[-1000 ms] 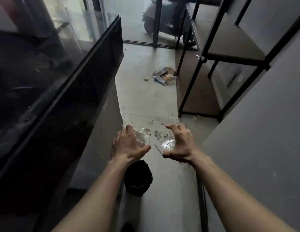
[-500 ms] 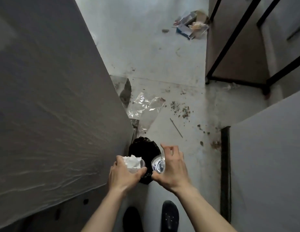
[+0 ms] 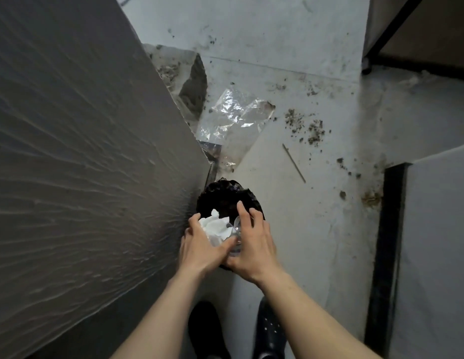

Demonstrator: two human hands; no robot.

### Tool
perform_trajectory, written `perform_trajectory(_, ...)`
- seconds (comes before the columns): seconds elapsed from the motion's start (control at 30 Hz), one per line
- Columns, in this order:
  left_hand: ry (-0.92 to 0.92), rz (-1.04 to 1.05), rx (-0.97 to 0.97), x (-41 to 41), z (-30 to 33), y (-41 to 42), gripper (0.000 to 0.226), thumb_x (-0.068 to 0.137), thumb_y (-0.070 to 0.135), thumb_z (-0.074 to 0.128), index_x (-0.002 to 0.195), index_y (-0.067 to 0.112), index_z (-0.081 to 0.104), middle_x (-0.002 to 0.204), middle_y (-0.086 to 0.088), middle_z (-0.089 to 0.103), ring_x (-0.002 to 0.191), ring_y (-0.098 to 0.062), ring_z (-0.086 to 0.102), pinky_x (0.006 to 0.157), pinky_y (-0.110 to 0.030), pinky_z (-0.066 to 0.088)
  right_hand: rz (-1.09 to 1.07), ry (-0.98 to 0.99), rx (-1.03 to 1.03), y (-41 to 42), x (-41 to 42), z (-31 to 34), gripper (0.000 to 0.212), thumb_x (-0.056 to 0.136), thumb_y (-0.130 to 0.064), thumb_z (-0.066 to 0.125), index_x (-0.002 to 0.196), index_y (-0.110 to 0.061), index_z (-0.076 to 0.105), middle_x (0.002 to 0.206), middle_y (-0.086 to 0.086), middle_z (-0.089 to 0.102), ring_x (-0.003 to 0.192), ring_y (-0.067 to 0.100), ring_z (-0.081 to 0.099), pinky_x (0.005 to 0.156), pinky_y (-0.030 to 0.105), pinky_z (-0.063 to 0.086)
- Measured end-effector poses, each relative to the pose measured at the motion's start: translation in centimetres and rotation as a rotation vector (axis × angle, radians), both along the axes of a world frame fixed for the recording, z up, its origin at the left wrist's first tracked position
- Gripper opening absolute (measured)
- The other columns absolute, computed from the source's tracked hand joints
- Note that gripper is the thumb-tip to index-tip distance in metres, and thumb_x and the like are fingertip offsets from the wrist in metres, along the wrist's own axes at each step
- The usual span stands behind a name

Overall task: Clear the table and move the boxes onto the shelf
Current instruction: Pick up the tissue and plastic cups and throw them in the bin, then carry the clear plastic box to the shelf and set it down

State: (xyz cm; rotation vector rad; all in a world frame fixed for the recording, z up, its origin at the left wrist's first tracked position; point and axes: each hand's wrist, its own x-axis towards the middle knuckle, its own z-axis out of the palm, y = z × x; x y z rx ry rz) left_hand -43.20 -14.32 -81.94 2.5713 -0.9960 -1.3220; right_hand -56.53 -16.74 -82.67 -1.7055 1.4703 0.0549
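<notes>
My left hand point(image 3: 200, 248) grips a clear plastic cup stuffed with white tissue point(image 3: 216, 226). My right hand point(image 3: 253, 243) holds a second clear plastic cup point(image 3: 236, 235) pressed against the first. Both hands hover directly over a black rubbish bag point(image 3: 223, 196) that sits open on the floor against the grey panel. The lower part of the bag is hidden behind my hands.
A large grey panel point(image 3: 83, 151) fills the left. A crumpled clear plastic sheet point(image 3: 233, 117), a thin stick point(image 3: 294, 163) and dirt lie on the floor beyond the bag. A black shelf frame point(image 3: 381, 37) stands top right, a grey wall point(image 3: 438, 242) to the right. My black shoes point(image 3: 268, 330) are below.
The view has tilted down and closer to the floor. Both hands with the cups have come together and dropped lower over the black bag.
</notes>
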Motion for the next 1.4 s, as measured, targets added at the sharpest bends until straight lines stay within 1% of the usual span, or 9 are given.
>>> perform_trajectory(0.1, 0.029, -0.031, 0.010, 0.4, -0.2, 0.2, 0.120, 0.066, 0.066, 0.075, 0.156, 0.022, 0.010, 0.156, -0.013, 0.036, 0.140, -0.031, 0.041, 0.109, -0.040, 0.038, 0.005, 0.015, 0.049, -0.1, -0.6, -0.5, 0.128, 0.065, -0.048, 0.085, 0.158, -0.034, -0.002, 0.165, 0.010, 0.009, 0.152, 0.029, 0.012, 0.115, 0.047, 0.035)
perform_trajectory(0.2, -0.022, -0.109, 0.013, 0.5, 1.4, 0.7, 0.111, 0.072, 0.067, 0.069, 0.156, 0.021, 0.014, 0.159, -0.011, 0.033, 0.144, -0.028, 0.036, 0.113, -0.039, 0.033, 0.060, 0.088, 0.063, 0.2, -2.2, 1.1, 0.111, 0.077, -0.050, 0.076, 0.158, -0.031, 0.003, 0.166, 0.010, 0.010, 0.153, 0.027, 0.011, 0.118, 0.042, 0.031)
perform_trajectory(0.33, -0.114, -0.357, 0.027, 0.1, 6.0, 0.3, 0.107, 0.074, 0.076, 0.056, 0.158, 0.023, 0.017, 0.163, -0.007, 0.025, 0.149, -0.025, 0.027, 0.118, -0.040, 0.028, 0.128, 0.154, 0.070, -0.2, -4.2, 5.8, 0.096, 0.085, -0.054, 0.064, 0.158, -0.029, 0.008, 0.165, 0.010, 0.015, 0.152, 0.027, 0.013, 0.116, 0.044, 0.033)
perform_trajectory(0.43, -0.165, -0.474, -0.008, -0.7, 11.0, -1.0, 0.103, 0.075, 0.078, 0.052, 0.157, 0.025, 0.018, 0.164, -0.006, 0.024, 0.150, -0.024, 0.025, 0.120, -0.040, 0.025, 0.138, 0.156, 0.064, -1.1, -5.0, 10.7, 0.091, 0.086, -0.052, 0.062, 0.158, -0.027, 0.012, 0.162, 0.010, 0.020, 0.149, 0.029, 0.021, 0.113, 0.044, 0.035)
perform_trajectory(0.6, -0.255, -0.642, -0.140, -2.4, 21.0, -3.3, 0.103, 0.071, 0.080, 0.050, 0.154, 0.025, 0.026, 0.158, -0.005, 0.037, 0.145, -0.024, 0.033, 0.119, -0.040, 0.027, 0.154, 0.166, -0.017, -2.7, -6.4, 20.4, 0.084, 0.082, -0.050, 0.063, 0.152, -0.026, 0.023, 0.148, 0.009, 0.037, 0.136, 0.031, 0.037, 0.105, 0.046, 0.043)
perform_trajectory(0.83, -0.373, -0.795, -0.290, -5.1, 35.5, -3.4, 0.095, 0.075, 0.079, 0.049, 0.152, 0.025, 0.031, 0.151, -0.004, 0.044, 0.142, -0.025, 0.037, 0.119, -0.040, 0.026, 0.133, 0.189, -0.109, -2.1, -9.0, 33.8, 0.076, 0.087, -0.048, 0.062, 0.151, -0.023, 0.029, 0.147, 0.009, 0.039, 0.136, 0.032, 0.040, 0.104, 0.047, 0.046)
perform_trajectory(1.0, -0.397, -0.846, -0.325, -5.9, 43.7, -0.4, 0.096, 0.073, 0.081, 0.046, 0.152, 0.028, 0.030, 0.149, 0.001, 0.045, 0.141, -0.022, 0.037, 0.120, -0.039, 0.024, 0.077, 0.233, -0.167, 1.0, -10.9, 42.1, 0.073, 0.088, -0.047, 0.061, 0.150, -0.023, 0.030, 0.147, 0.008, 0.039, 0.134, 0.032, 0.042, 0.106, 0.044, 0.043)
perform_trajectory(1.3, -0.366, -0.944, -0.564, -5.2, 57.8, 8.7, 0.096, 0.076, 0.077, 0.051, 0.156, 0.032, 0.022, 0.158, 0.005, 0.035, 0.146, -0.021, 0.030, 0.120, -0.037, 0.024, -0.015, 0.304, -0.337, 10.7, -11.0, 56.5, 0.067, 0.087, -0.049, 0.061, 0.145, -0.024, 0.038, 0.142, 0.007, 0.043, 0.131, 0.031, 0.044, 0.104, 0.044, 0.045)
perform_trajectory(1.4, -0.397, -0.947, -0.639, -3.9, 62.2, 13.0, 0.093, 0.078, 0.074, 0.053, 0.155, 0.032, 0.023, 0.157, 0.004, 0.036, 0.145, -0.021, 0.032, 0.120, -0.037, 0.024, -0.019, 0.336, -0.392, 14.4, -10.2, 61.4, 0.068, 0.087, -0.050, 0.061, 0.146, -0.023, 0.039, 0.144, 0.007, 0.043, 0.133, 0.031, 0.043, 0.107, 0.043, 0.042)
